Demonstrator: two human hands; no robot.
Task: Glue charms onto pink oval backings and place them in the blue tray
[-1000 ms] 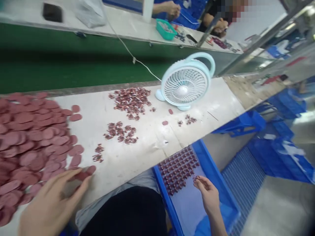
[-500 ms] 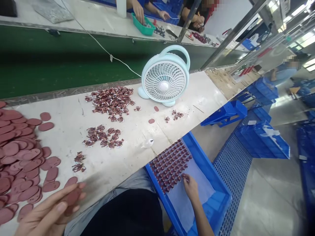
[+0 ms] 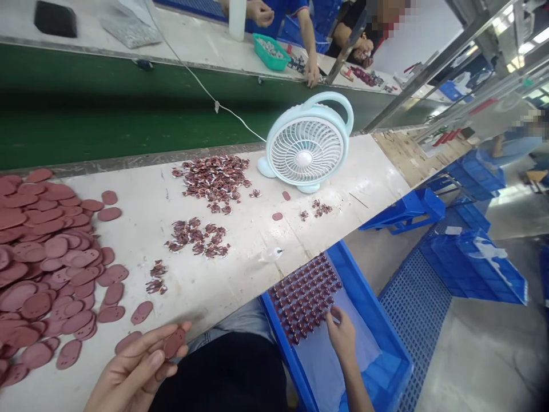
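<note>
My left hand pinches a flat, oval reddish-brown piece with small holes, between thumb and fingers near the table's front edge. Beside it spreads a large heap of similar oval pieces. My right hand is over the blue crate, at the edge of the rows of small dark-red pieces standing on a white sheet. Its thumb and forefinger are bent with a gap between them, and I see nothing held there. Small brown folded pieces lie in a pile and smaller clusters.
A light-blue fan stands at the table's back edge, its white cord running up left. A small whitish bottle lies near the front edge. Across the green divider, co-workers' hands are near a green basket. Blue crates stand at right.
The view has shifted left. My right hand's fingers have parted, and the small dark piece at their tips is no longer in them. My left hand still holds the oval piece, now more visible.
</note>
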